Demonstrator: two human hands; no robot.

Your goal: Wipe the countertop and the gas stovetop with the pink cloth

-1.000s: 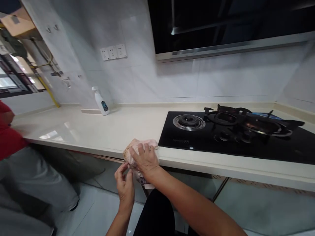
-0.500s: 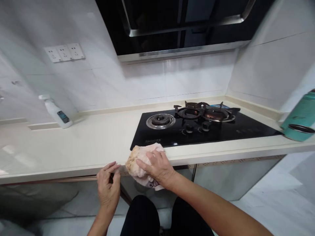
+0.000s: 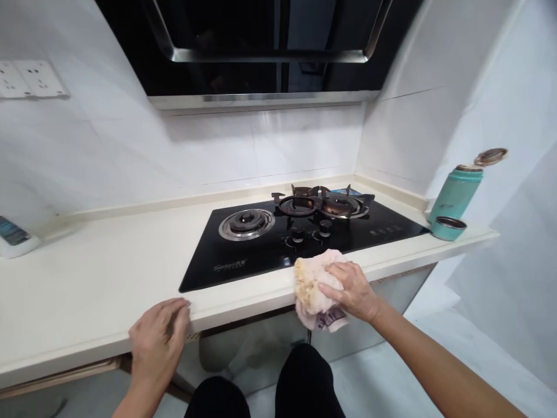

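Note:
My right hand (image 3: 350, 287) presses a crumpled pink cloth (image 3: 311, 278) with a brownish stained patch against the front edge of the cream countertop (image 3: 108, 273), just in front of the black glass gas hob (image 3: 300, 232). Its fingers are curled over the cloth, part of which hangs down over the edge. My left hand (image 3: 157, 339) rests on the counter's front edge further left, fingers loosely spread and holding nothing.
A teal flask (image 3: 456, 191) with its lid flipped up and a teal cup (image 3: 448, 228) stand at the counter's right end. A white spray bottle (image 3: 13, 238) lies at the far left. A black range hood (image 3: 261, 46) hangs above the hob. White tiled walls surround.
My right hand has slid the cloth to the right along the counter's front edge, now in front of the hob's knobs. My left hand has settled onto the edge. The view has swung right.

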